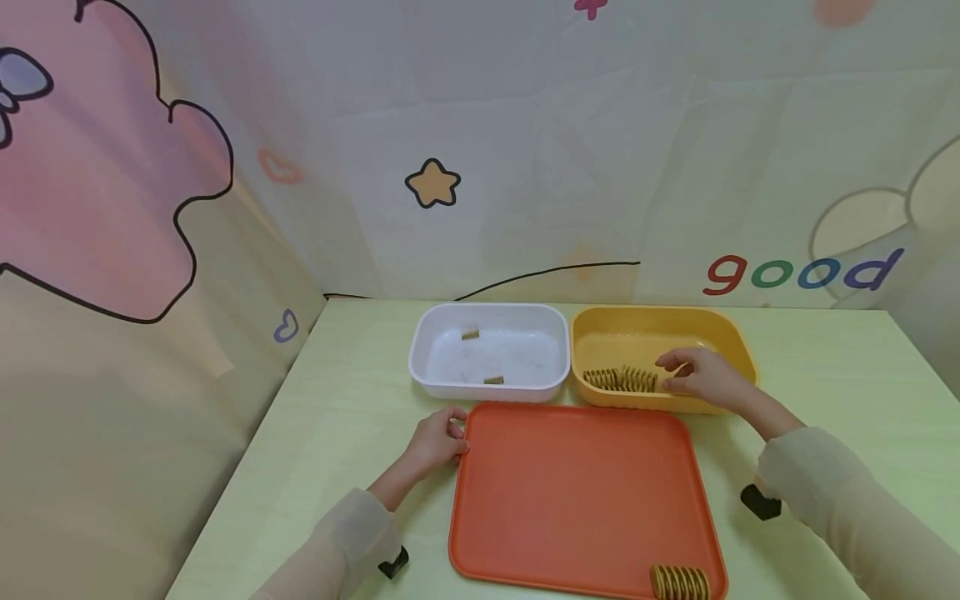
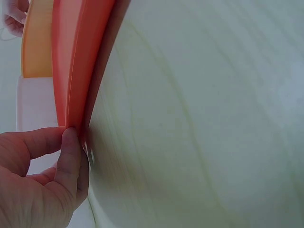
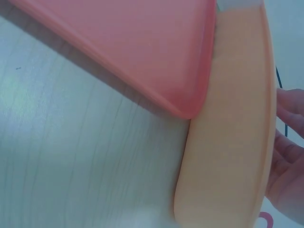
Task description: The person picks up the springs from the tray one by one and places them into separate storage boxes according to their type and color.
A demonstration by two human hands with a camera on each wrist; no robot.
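My left hand pinches the left rim of the orange-red tray near its far corner; the left wrist view shows thumb and fingertips at that rim. Over the yellow bin hovers my right hand, thumb and fingers apart, with nothing visible between them. Just left of its fingertips, gold coil springs lie along the bin's near wall. In the right wrist view the bin's side partly hides the hand. Another gold coil spring lies in the tray's near right corner.
A white bin stands left of the yellow one, with a small spring at its back and another small spring near its front. Both bins stand behind the tray on the pale green table. A printed cloth hangs behind.
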